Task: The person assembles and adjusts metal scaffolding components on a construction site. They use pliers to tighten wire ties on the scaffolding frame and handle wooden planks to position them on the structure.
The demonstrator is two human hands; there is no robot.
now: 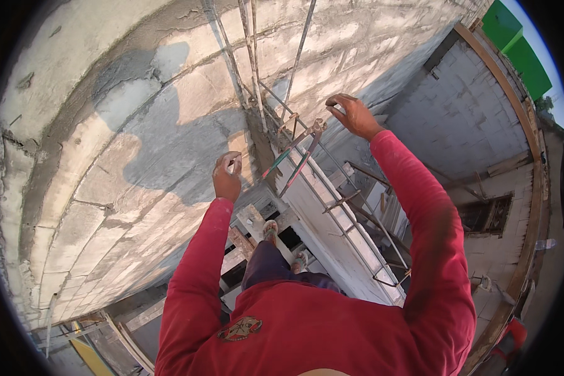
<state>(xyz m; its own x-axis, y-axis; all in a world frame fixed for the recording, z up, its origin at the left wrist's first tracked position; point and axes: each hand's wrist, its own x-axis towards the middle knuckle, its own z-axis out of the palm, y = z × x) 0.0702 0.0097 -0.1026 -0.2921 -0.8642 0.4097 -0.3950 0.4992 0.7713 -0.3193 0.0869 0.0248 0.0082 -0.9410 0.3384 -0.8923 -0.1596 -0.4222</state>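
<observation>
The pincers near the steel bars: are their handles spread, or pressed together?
Spread: the pincers have their two handles standing apart, with a clear gap between the handle ends.

Whether anything thin is pinched in the left hand (227,175) cannot be told, and the same is left unclear at the right hand (355,118), where some fingers are hidden behind others. Between the hands, the jaws of the pincers (287,164) are too small for their grip on the steel to be made out. Above the left hand, the upright bars (254,50) are cut off by the top edge. Below it, the legs (260,266) are partly covered by the red shirt (332,319). Far beyond the right hand, a green structure (525,66) is cropped by the dark rim.
</observation>
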